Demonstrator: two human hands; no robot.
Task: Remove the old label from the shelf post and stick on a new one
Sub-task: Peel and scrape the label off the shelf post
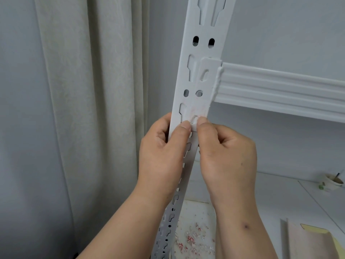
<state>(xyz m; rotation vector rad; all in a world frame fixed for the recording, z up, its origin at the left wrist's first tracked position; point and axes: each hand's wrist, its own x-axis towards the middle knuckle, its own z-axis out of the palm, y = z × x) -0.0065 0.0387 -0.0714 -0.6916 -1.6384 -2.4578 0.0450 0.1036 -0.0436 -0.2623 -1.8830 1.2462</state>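
Both hands are up at the white shelf post (188, 101), working just below where the cross beam (280, 86) hooks in. The left hand (160, 156) wraps its fingers round the post's left edge, thumb lying across the front. The right hand (225, 154) has its fingers curled in, with the thumb tip pressed against the post face right beside the left thumb. Between the two thumb tips sits a small whitish remnant of the old label (194, 119), with a faint pinkish smear of residue on the metal above it. Whether either thumb has actually lifted an edge cannot be told from here. The remnant looks thin, papery and well stuck, so it will likely tear into crumbs rather than peel in one piece; the red and white scraps (192, 238) on the shelf board below suggest as much. The best hold is probably a raised corner, picked up with a nail and pulled low along the post. The post itself is stiff and takes bracing well. No new label is in sight.
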